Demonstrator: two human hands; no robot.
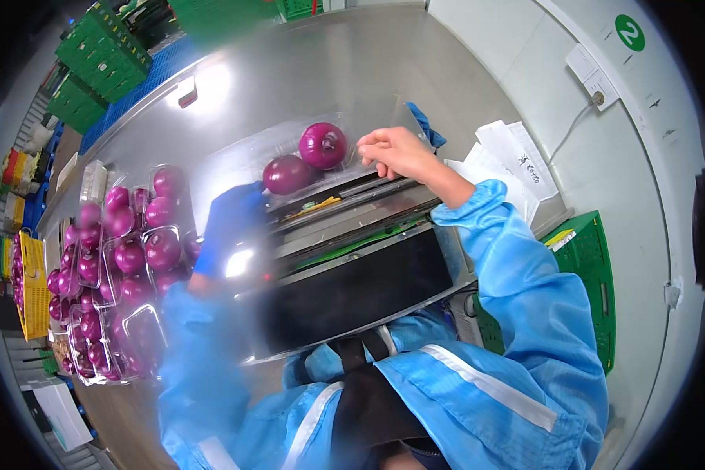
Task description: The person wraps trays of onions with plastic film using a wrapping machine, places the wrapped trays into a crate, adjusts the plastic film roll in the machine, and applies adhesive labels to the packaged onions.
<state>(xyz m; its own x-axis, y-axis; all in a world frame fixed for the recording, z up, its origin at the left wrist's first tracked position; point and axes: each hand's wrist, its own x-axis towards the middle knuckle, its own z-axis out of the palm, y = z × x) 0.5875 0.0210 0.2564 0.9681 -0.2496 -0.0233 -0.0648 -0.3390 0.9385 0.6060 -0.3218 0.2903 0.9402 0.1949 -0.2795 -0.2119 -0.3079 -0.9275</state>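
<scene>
A clear tray (269, 146) seemingly stops two onions (288, 175) rolling; the right hand (402, 153) has half-curled fingers, the left hand (233, 223) blurs, and whether either grips anything I can't tell.

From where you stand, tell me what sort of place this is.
Probably a produce-packing area: purple onions in clear trays, a metal worktable, and stacked green crates behind it.
</scene>
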